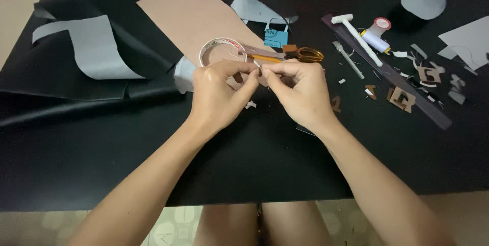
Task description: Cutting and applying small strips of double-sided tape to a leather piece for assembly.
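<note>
We work over a black surface [244,159] with both hands close together near its middle. Our left hand [219,95] and our right hand [300,93] meet at the fingertips, and between them we pinch a small white scrap [257,64], thumb and forefinger of each hand clenched on it; it is too small for us to tell what it is made of. The scrap sits just above the surface, right in front of a roll of clear tape [222,51], which lies on a tan sheet [198,14]. Beside the roll, just beyond our right hand, lie scissors with orange handles [300,54]. Farther right we see a long dark ruler [392,75] lying at a slant, with a white hammer-shaped tool [356,37] and a spool of white thread [377,36] on it. Small brown cut-out pieces [402,97] and white snippets lie scattered near the ruler. To the left, a grey curved sheet [97,47] rests on folded black material [76,93].
</note>
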